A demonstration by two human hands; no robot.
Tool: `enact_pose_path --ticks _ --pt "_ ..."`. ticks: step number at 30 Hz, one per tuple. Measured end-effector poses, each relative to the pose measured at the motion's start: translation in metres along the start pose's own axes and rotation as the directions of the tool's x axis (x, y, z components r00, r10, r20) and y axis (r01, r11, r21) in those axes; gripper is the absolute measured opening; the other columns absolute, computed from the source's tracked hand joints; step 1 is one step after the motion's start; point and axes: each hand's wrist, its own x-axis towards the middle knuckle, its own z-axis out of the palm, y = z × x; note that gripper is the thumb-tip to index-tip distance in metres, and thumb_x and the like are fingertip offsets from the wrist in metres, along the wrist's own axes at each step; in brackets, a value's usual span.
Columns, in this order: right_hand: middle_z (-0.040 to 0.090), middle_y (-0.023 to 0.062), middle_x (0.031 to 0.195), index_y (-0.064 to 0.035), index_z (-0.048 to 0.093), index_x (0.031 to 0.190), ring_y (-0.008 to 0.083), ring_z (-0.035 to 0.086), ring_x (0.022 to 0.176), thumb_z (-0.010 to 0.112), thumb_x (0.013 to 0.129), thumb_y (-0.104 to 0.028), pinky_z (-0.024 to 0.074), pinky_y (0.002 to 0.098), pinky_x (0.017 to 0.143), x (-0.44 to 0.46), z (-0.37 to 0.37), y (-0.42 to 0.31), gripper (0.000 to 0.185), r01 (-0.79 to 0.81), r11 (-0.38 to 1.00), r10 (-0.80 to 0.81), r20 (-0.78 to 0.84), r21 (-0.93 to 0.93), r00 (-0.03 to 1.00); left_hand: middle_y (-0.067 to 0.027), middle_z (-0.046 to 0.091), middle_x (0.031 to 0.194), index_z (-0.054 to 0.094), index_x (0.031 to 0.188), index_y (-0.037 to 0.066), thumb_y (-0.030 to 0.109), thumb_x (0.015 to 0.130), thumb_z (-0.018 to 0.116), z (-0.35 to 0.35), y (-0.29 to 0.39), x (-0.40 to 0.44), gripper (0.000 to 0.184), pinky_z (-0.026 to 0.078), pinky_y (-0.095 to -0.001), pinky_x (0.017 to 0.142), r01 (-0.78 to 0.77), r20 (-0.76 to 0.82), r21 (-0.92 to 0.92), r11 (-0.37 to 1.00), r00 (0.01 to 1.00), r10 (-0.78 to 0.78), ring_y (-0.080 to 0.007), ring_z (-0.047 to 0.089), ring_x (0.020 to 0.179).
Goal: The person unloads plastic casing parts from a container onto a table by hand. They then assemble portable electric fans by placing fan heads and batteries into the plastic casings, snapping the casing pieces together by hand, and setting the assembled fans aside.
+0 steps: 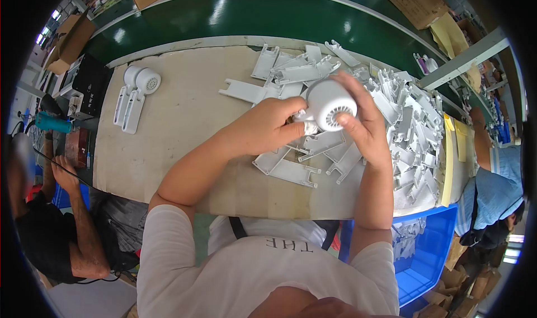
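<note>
Bare-topped worktable (184, 167), its right side heaped with loose white plastic parts (411, 129); by their number, most of the work looks left to do. Blue bin (433, 262) below, more white pieces inside. At the table's left, two handled units (138, 91) lie side by side, apparently complete. Between, above the heap's near edge: a round white head (331, 105), seemingly mid-assembly; whether a handle is attached cannot be told. Right hand (366, 125) cups it, thumb by the vents; left hand (274, 121) pinches its opposite side.
</note>
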Motion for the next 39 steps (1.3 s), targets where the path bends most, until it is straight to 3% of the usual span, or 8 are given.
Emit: enact_pose_path --ticks 2,4,6,13,22,28,34,39 --pt "0.055 0.0113 0.113 -0.0046 0.054 0.115 0.0218 0.049 0.109 0.066 0.077 -0.02 0.0397 0.0315 0.086 0.0 0.008 0.002 0.043 -0.217 0.913 0.31 -0.24 0.346 0.92 -0.012 0.062 0.079 0.052 0.102 -0.001 0.014 0.085 0.053 -0.004 -0.003 0.001 0.023 0.048 -0.029 0.058 0.012 -0.058 -0.219 0.976 0.998 -0.026 -0.0192 0.06 0.065" --pt "0.057 0.0106 0.109 -0.0055 0.057 0.109 0.0231 0.052 0.103 0.067 0.075 -0.025 0.0406 0.0327 0.084 -0.004 0.005 -0.002 0.04 -0.35 0.935 0.354 -0.151 0.055 0.923 -0.0119 0.062 0.084 0.052 0.106 -0.003 0.015 0.089 0.047 -0.017 -0.008 0.005 0.025 0.05 -0.0266 0.061 -0.111 -0.193 -0.704 0.701 0.98 -0.038 -0.0167 0.061 0.07" --pt "0.058 0.009 0.1 -0.0068 0.057 0.107 0.0249 0.053 0.092 0.07 0.069 -0.02 0.0403 0.0353 0.084 -0.008 0.018 -0.009 0.042 -0.038 0.851 0.21 0.275 -0.523 0.938 -0.016 0.063 0.086 0.052 0.107 -0.004 0.016 0.089 0.045 -0.029 -0.016 0.004 0.028 0.052 -0.0297 0.064 -0.171 -0.219 -0.742 0.648 0.976 0.006 -0.0204 0.063 0.072" --pt "0.057 0.0101 0.097 -0.0084 0.055 0.11 0.0267 0.055 0.092 0.071 0.066 -0.018 0.0421 0.0357 0.085 -0.011 0.023 -0.015 0.048 -0.109 0.724 0.401 0.288 -0.681 0.87 -0.0184 0.062 0.098 0.053 0.109 -0.004 0.022 0.089 0.047 -0.035 -0.017 0.008 0.033 0.047 -0.0349 0.081 -0.162 -0.255 -0.826 0.54 0.962 -0.102 -0.0259 0.062 0.088" --pt "0.052 0.008 0.106 -0.0068 0.044 0.124 0.0192 0.055 0.096 0.069 0.07 -0.003 0.0455 0.034 0.083 -0.002 0.016 -0.013 0.06 -0.141 0.974 0.174 -0.187 0.175 0.967 -0.0078 0.065 0.099 0.056 0.109 0.003 0.024 0.088 0.048 -0.013 -0.016 0.013 0.031 0.045 -0.0271 0.073 -0.132 -0.248 -0.765 0.63 0.964 -0.099 -0.0112 0.057 0.086" --pt "0.056 0.0064 0.105 -0.0033 0.042 0.126 0.016 0.054 0.098 0.07 0.071 -0.004 0.0415 0.0263 0.079 -0.001 0.006 0.002 0.062 0.006 0.949 0.169 -0.528 0.314 0.833 -0.0123 0.06 0.109 0.049 0.118 0.0 0.027 0.089 0.051 -0.005 -0.018 0.014 0.039 0.046 -0.0246 0.073 -0.094 -0.24 -0.739 0.667 0.962 -0.131 -0.0153 0.057 0.096" --pt "0.061 0.0063 0.101 -0.0093 0.044 0.127 0.0209 0.054 0.086 0.076 0.063 -0.012 0.0397 0.0309 0.075 0.008 0.034 -0.025 0.072 0.004 0.783 -0.242 -0.298 -0.622 0.923 -0.0093 0.057 0.113 0.053 0.112 0.002 0.018 0.087 0.055 0.024 -0.027 0.021 0.03 0.051 -0.0284 0.072 -0.268 -0.348 -0.867 0.42 0.929 -0.124 -0.0163 0.058 0.097" --pt "0.061 0.0085 0.099 -0.0089 0.04 0.131 0.0259 0.053 0.086 0.075 0.06 -0.009 0.0408 0.0347 0.076 0.013 0.051 -0.018 0.079 0.022 0.737 -0.293 -0.29 -0.675 0.911 -0.0054 0.056 0.11 0.05 0.114 0.005 0.012 0.088 0.052 0.036 -0.021 0.016 0.027 0.042 -0.0355 0.088 -0.257 -0.29 -0.945 0.201 0.945 -0.154 -0.0171 0.053 0.102"
